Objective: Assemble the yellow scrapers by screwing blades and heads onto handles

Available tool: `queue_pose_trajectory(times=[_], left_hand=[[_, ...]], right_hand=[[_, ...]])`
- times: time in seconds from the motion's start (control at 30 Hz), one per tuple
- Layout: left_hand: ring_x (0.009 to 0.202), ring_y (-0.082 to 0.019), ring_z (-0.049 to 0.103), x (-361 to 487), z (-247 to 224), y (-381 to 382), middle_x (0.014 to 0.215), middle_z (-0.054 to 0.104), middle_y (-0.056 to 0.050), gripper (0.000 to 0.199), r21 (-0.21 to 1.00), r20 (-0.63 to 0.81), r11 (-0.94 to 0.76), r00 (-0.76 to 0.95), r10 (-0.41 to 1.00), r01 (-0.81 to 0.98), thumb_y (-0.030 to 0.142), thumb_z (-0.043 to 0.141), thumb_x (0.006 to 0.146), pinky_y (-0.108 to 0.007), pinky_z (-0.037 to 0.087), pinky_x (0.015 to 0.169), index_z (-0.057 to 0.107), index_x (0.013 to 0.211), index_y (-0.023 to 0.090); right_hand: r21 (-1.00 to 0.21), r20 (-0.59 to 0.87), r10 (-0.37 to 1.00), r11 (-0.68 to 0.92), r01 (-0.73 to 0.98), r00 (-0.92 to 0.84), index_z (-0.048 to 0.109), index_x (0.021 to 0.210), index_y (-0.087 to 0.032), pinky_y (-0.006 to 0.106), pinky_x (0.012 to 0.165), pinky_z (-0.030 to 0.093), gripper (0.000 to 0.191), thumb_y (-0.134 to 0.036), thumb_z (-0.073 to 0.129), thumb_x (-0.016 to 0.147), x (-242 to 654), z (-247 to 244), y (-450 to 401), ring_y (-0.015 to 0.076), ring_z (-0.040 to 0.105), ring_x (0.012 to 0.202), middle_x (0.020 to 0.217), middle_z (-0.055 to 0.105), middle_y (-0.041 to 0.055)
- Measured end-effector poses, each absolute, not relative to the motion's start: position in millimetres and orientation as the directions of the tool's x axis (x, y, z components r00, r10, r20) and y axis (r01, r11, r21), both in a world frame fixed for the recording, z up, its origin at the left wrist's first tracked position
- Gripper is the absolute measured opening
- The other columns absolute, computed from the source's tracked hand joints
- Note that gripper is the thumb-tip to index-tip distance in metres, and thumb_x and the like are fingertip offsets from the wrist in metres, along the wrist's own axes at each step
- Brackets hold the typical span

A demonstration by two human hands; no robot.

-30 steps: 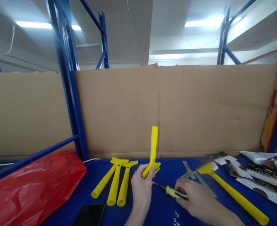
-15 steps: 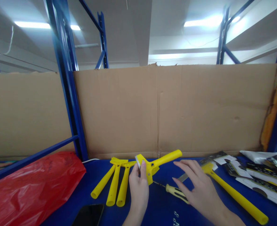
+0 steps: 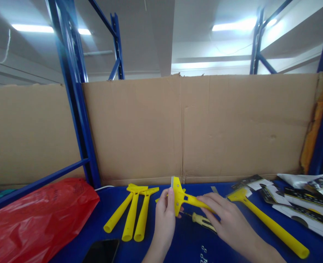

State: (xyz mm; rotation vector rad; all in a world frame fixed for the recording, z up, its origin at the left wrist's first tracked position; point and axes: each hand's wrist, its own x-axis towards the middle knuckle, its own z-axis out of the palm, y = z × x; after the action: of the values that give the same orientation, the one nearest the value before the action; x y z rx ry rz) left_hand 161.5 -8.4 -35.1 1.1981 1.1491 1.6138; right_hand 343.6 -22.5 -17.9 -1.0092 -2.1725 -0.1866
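A yellow scraper (image 3: pixel 179 197) with a metal strip along its head edge is held between both hands. My left hand (image 3: pixel 165 210) pinches the head, thumb on its near face. Around the handle, my right hand (image 3: pixel 224 215) has its fingers closed, hiding the handle's end. Under the scraper lies a screwdriver (image 3: pixel 202 221) with a cream handle, its shaft pointing left. To the left, several yellow scraper handles (image 3: pixel 131 215) lie fanned out on the blue surface. A longer yellow scraper (image 3: pixel 273 224) rests to the right of my right hand.
Small metal screws (image 3: pixel 203 255) lie near the front edge. A black phone (image 3: pixel 102 251) is at front left, beside a red plastic bag (image 3: pixel 46 219). Packaged items with black-and-white cards (image 3: pixel 306 208) pile up at right. A cardboard panel (image 3: pixel 139 131) stands behind, with a blue rack post (image 3: pixel 79 109).
My right hand has moved left and closed on the scraper's handle. The scraper has turned so its handle points right and slightly down instead of up.
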Motion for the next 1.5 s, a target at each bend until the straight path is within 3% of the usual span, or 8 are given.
queue_pose_trajectory(times=[0.1,0.2,0.3,0.43,0.7,0.97,1.2,1.5], left_hand=[[0.062,-0.02,0.063,157.8,-42.2,-3.7,0.078,0.066,-0.007,0.056,0.965,0.246,-0.261,-0.304,0.92,-0.008,0.068,0.044,0.078,-0.026,0.047,0.047,0.061,0.091,0.016],[0.077,-0.023,0.065,152.1,-46.0,-1.3,0.081,0.068,-0.008,0.042,0.936,0.33,-0.266,-0.31,0.892,0.229,0.054,0.042,0.085,-0.03,0.05,0.061,0.063,0.091,0.018],[0.086,-0.024,0.064,148.9,-44.8,-3.1,0.089,0.068,-0.008,0.027,0.827,0.439,-0.276,-0.256,0.861,0.49,0.039,0.043,0.087,-0.033,0.048,0.076,0.062,0.088,0.02],[0.092,-0.022,0.062,150.6,-42.6,-7.1,0.094,0.066,-0.007,0.022,0.634,0.488,-0.241,-0.138,0.862,0.735,0.026,0.039,0.088,-0.031,0.046,0.079,0.061,0.088,0.022],[0.097,-0.022,0.058,152.0,-43.4,-7.5,0.099,0.063,-0.007,0.025,0.478,0.367,-0.153,-0.039,0.929,0.865,0.018,0.036,0.088,-0.029,0.044,0.081,0.061,0.091,0.02],[0.11,-0.027,0.054,149.3,-44.1,-6.3,0.113,0.063,-0.014,0.038,0.346,0.31,-0.121,0.009,0.951,0.93,0.01,0.032,0.086,-0.037,0.041,0.092,0.063,0.108,0.013],[0.129,-0.029,0.042,146.9,-52.4,-7.0,0.138,0.05,-0.015,0.06,0.265,0.222,-0.127,0.068,0.973,0.956,0.0,0.032,0.076,-0.046,0.03,0.106,0.047,0.134,0.01],[0.116,-0.03,0.048,149.0,-51.4,-6.4,0.125,0.057,-0.012,0.055,0.107,0.254,-0.06,0.031,0.967,0.992,0.001,0.033,0.08,-0.045,0.037,0.096,0.05,0.131,0.014]], right_hand=[[-0.175,0.705,0.617,0.627,0.759,-0.348,0.063,0.109,-0.024,0.035,0.083,0.055,0.029,-0.022,0.039,0.093,351.1,-19.2,-14.7,0.0209,0.067,0.093,0.102,0.07,0.0082],[-0.213,0.718,0.658,0.516,0.829,-0.225,0.062,0.111,-0.022,0.035,0.08,0.056,0.031,-0.027,0.037,0.094,359.3,-18.8,-7.2,0.0229,0.067,0.094,0.103,0.069,0.0094],[-0.23,0.7,0.706,0.367,0.901,-0.109,0.058,0.116,-0.021,0.036,0.077,0.055,0.033,-0.028,0.034,0.094,367.7,-17.7,-1.6,0.0243,0.068,0.091,0.107,0.068,0.0095],[-0.195,0.626,0.778,0.101,0.976,0.044,0.057,0.117,-0.022,0.034,0.066,0.053,0.035,-0.023,0.031,0.094,378.6,-12.7,1.1,0.0245,0.069,0.084,0.11,0.066,0.0106],[-0.039,0.352,0.914,-0.199,0.979,0.2,0.061,0.111,-0.02,0.032,0.053,0.046,0.04,-0.007,0.038,0.081,398.9,-6.0,-2.0,0.0275,0.072,0.073,0.104,0.069,0.0152],[0.03,0.336,0.915,-0.248,0.968,0.224,0.065,0.106,-0.019,0.037,0.06,0.049,0.038,-0.006,0.046,0.076,417.3,-25.3,7.1,0.0333,0.068,0.083,0.086,0.073,0.0165],[0.058,0.396,0.905,-0.192,0.98,0.154,0.064,0.108,-0.017,0.046,0.074,0.048,0.036,-0.009,0.038,0.085,399.7,-20.8,6.5,0.0345,0.063,0.098,0.099,0.07,0.019],[0.043,0.244,0.968,0.053,0.998,-0.062,0.062,0.118,-0.017,0.041,0.083,0.047,0.036,-0.016,0.039,0.091,375.0,-20.3,2.4,0.0315,0.062,0.104,0.107,0.071,0.0147]])
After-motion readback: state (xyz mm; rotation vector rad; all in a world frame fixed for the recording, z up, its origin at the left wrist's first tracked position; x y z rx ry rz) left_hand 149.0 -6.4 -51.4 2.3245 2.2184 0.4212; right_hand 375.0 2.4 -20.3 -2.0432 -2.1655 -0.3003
